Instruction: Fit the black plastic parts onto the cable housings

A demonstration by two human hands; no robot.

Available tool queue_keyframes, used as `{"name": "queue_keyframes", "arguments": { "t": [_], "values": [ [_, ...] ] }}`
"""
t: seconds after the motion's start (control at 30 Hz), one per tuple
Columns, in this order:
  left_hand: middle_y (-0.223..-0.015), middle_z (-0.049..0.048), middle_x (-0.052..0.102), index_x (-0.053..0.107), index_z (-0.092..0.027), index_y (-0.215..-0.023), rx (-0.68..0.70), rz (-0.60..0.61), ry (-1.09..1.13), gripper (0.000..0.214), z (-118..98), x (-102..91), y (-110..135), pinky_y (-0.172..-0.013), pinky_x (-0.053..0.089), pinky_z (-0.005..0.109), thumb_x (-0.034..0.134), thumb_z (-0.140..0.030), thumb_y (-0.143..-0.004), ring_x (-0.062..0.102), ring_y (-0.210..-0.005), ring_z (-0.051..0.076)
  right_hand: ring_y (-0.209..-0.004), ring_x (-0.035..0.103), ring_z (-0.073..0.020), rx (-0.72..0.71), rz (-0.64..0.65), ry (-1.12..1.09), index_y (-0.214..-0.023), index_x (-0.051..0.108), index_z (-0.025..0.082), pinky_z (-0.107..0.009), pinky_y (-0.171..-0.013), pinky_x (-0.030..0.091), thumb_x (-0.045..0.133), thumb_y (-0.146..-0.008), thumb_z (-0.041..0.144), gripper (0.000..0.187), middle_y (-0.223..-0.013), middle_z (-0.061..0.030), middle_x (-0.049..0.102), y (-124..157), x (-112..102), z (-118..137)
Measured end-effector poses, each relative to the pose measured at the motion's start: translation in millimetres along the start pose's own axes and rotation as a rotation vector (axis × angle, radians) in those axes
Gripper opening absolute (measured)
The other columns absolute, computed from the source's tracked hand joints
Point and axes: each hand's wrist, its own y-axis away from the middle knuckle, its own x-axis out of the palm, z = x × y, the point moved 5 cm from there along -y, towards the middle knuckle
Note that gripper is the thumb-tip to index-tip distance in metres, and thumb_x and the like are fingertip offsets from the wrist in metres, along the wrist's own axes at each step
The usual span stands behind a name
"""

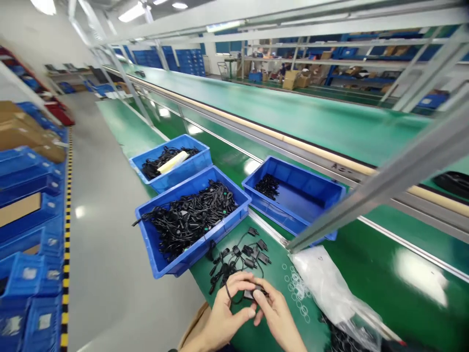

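Observation:
My left hand (230, 305) and my right hand (274, 308) meet over the green work surface (256, 337). Between their fingers is a small black box-shaped plug with a cable (249, 294), partly covered by the fingers. Its black cable loops around the fingers of my left hand. Just beyond my hands lies a loose group of black cabled plugs (251, 252). Many thin clear rings (298, 288) are scattered to the right of my right hand.
A blue bin of tangled black cables (220, 230) stands ahead left, with another blue bin (179, 178) behind it. A third blue bin (304, 215) holds small black parts. A white plastic bag (326, 278) lies right, near a slanted metal post (366, 186). Beyond runs a green conveyor (293, 112).

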Motion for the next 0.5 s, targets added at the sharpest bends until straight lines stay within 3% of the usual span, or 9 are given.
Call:
{"name": "queue_keyframes", "arguments": {
  "t": [0.1,0.17,0.23,0.3,0.37,0.43,0.5],
  "values": [
    [-0.142,0.011,0.056,0.074,-0.024,-0.11,-0.124,-0.26,0.332,0.047,26.0,-34.1,3.1,-0.115,0.036,0.045,0.086,-0.041,-0.068,0.042,-0.139,0.034,-0.046,0.058,-0.0155,0.023,-0.029,0.076,-0.126,0.054,0.014,-0.029,-0.051,0.047,0.048,-0.089,0.067,0.064,-0.068,-0.0001,0.06,-42.1,-8.3,-15.4],
    [-0.137,0.0085,0.061,0.073,-0.024,-0.109,-0.272,-0.485,0.581,0.037,51.2,-59.6,11.4,-0.111,0.042,0.039,0.081,-0.036,-0.074,0.046,-0.137,0.028,-0.05,0.058,-0.0168,0.007,-0.052,0.224,-0.126,0.055,0.016,-0.031,-0.054,0.047,0.045,-0.089,0.066,0.063,-0.068,0.0002,0.06,-77.3,-18.5,-27.9],
    [-0.127,0.0089,0.067,0.073,-0.021,-0.107,-0.456,-0.609,0.748,0.03,71.6,-78.0,20.6,-0.104,0.048,0.033,0.078,-0.029,-0.079,0.057,-0.126,0.024,-0.057,0.058,-0.0187,-0.011,-0.067,0.394,-0.121,0.058,0.018,-0.033,-0.06,0.048,0.043,-0.087,0.064,0.059,-0.069,-0.0006,0.061,-114.0,-27.5,-42.1],
    [-0.117,0.0141,0.071,0.073,-0.014,-0.105,-0.668,-0.526,0.762,0.029,76.7,-88.5,24.0,-0.093,0.053,0.03,0.075,-0.031,-0.081,0.067,-0.11,0.023,-0.062,0.058,-0.0214,-0.022,-0.081,0.515,-0.117,0.059,0.018,-0.036,-0.067,0.048,0.045,-0.084,0.062,0.056,-0.069,-0.0016,0.062,-147.8,-33.7,-56.2],
    [-0.112,0.0179,0.073,0.073,-0.009,-0.104,-0.76,-0.269,0.595,0.036,59.6,-99.0,14.3,-0.082,0.055,0.029,0.077,-0.035,-0.08,0.071,-0.098,0.024,-0.063,0.058,-0.0245,-0.008,-0.1,0.577,-0.114,0.058,0.016,-0.039,-0.069,0.047,0.045,-0.081,0.063,0.058,-0.065,-0.0026,0.061,-175.1,-38.2,-69.3],
    [-0.112,0.0162,0.073,0.073,-0.011,-0.108,-0.643,0.0,0.289,0.039,23.4,-116.5,-14.0,-0.077,0.055,0.029,0.078,-0.035,-0.077,0.071,-0.096,0.025,-0.067,0.061,-0.0284,0.019,-0.113,0.626,-0.112,0.059,0.013,-0.041,-0.069,0.048,0.04,-0.082,0.064,0.062,-0.067,-0.0065,0.061,-193.8,-42.6,-80.3],
    [-0.109,0.0115,0.075,0.073,-0.015,-0.11,-0.434,0.114,-0.12,0.034,-19.2,-145.5,-59.6,-0.079,0.055,0.03,0.072,-0.033,-0.081,0.07,-0.098,0.025,-0.077,0.064,-0.0319,0.037,-0.131,0.67,-0.113,0.062,0.01,-0.045,-0.074,0.049,0.036,-0.082,0.065,0.068,-0.087,-0.0166,0.065,-203.3,-48.9,-88.8]
  ]
}}
